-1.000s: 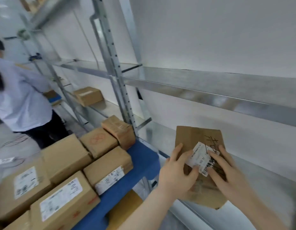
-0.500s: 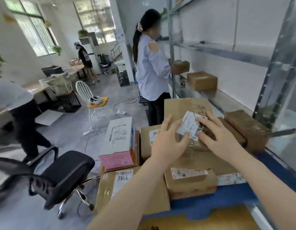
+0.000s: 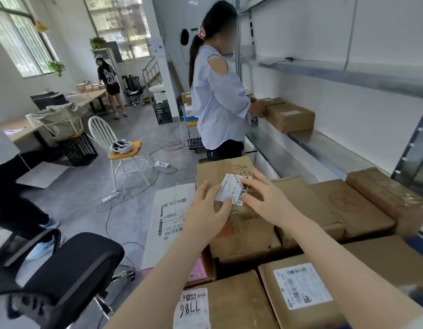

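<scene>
Above stacked cartons mid-frame, left hand clasps a brown parcel steady so right hand, grip flat and wide, presses its label.

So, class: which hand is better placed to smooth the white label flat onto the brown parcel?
Right, probably. The right hand has fingers spread over the label, while the left hand holds the parcel at its left edge, steadying it.

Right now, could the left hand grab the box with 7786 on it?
Probably yes. The box sits close by, nearer the body, with nothing on top. But the left hand is holding the parcel, so it would have to let go first.
</scene>
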`<state>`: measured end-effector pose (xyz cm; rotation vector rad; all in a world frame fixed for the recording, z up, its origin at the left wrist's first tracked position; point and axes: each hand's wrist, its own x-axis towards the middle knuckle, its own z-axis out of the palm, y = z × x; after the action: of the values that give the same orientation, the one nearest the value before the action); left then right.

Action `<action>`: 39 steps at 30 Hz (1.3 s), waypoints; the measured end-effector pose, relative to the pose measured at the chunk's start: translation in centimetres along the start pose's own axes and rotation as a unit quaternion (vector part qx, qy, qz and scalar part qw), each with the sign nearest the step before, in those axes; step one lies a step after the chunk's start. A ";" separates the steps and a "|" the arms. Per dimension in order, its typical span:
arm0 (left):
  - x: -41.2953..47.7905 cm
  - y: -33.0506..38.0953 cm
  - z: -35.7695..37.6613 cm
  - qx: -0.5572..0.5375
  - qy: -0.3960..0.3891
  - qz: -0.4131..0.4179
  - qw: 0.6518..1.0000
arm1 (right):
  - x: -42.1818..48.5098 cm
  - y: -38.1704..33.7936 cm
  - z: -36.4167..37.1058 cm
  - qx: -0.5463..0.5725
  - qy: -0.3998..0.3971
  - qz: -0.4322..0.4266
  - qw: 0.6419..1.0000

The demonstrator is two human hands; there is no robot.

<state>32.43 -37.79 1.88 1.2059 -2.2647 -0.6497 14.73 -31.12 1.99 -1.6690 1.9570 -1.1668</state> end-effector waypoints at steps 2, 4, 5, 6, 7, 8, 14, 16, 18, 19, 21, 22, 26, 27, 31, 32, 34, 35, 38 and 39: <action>0.6 0.1 -0.3 -0.005 -0.013 -0.005 1.000 | 0.4 0.1 -0.1 -0.008 -0.005 0.009 1.000; 0.9 0.1 -0.5 0.007 -0.021 -0.005 1.000 | 0.6 0.1 -0.3 -0.014 -0.015 0.005 1.000; 0.8 0.2 -0.6 0.016 -0.023 -0.005 1.000 | 0.6 0.1 -0.3 -0.016 -0.018 0.003 1.000; 0.7 0.3 -0.6 0.021 -0.025 -0.005 0.999 | 0.6 0.1 -0.4 -0.016 -0.019 0.003 1.000; 0.6 0.4 -0.6 0.024 -0.026 -0.004 0.999 | 0.5 0.0 -0.4 -0.015 -0.019 0.003 1.000; 0.5 0.5 -0.7 0.025 -0.027 -0.006 0.999 | 0.4 -0.1 -0.5 -0.015 -0.018 0.005 1.000; -0.9 4.7 -1.0 0.142 0.050 0.046 0.988 | -4.5 -0.9 -4.1 0.000 0.032 0.028 0.999; -1.1 8.7 -0.3 0.103 0.051 0.112 0.987 | -8.2 0.1 -7.2 -0.015 0.073 0.048 0.996; -1.2 13.9 1.6 0.066 0.030 0.177 0.982 | -12.7 1.7 -10.8 -0.019 0.113 0.077 0.990; -1.7 16.7 3.1 0.053 0.022 0.211 0.976 | -15.4 2.6 -12.6 -0.016 0.136 0.095 0.986; -3.7 22.3 6.8 0.028 0.000 0.276 0.961 | -21.2 4.6 -16.2 -0.025 0.188 0.138 0.972; -5.2 24.8 8.9 0.020 -0.019 0.306 0.952 | -24.3 5.5 -17.8 -0.040 0.212 0.164 0.962; -13.0 32.8 18.0 0.019 -0.141 0.400 0.906 | -37.9 7.9 -23.6 -0.096 0.301 0.277 0.907; -15.2 34.6 20.1 0.018 -0.170 0.417 0.893 | -41.5 8.2 -24.7 -0.102 0.326 0.300 0.891; -24.6 41.7 26.4 0.001 -0.272 0.465 0.843 | -54.8 7.8 -28.6 -0.095 0.418 0.381 0.820; -27.1 43.3 27.6 -0.005 -0.288 0.479 0.829 | -57.8 7.6 -29.6 -0.098 0.435 0.396 0.803; -31.8 46.3 29.5 -0.024 -0.318 0.510 0.799 | -63.4 7.2 -31.4 -0.125 0.457 0.426 0.771; -34.0 47.7 30.3 -0.034 -0.333 0.523 0.784 | -66.0 7.3 -32.3 -0.136 0.466 0.441 0.755; -40.0 51.2 32.8 -0.057 -0.366 0.547 0.750 | -72.7 8.0 -34.4 -0.146 0.488 0.480 0.714; -41.7 52.1 33.8 -0.062 -0.376 0.552 0.742 | -74.5 8.6 -34.9 -0.149 0.493 0.487 0.705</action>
<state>-0.14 29.52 -0.35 -0.7246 -2.8899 -0.8005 4.93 50.90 -2.22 0.3362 3.0714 -1.3471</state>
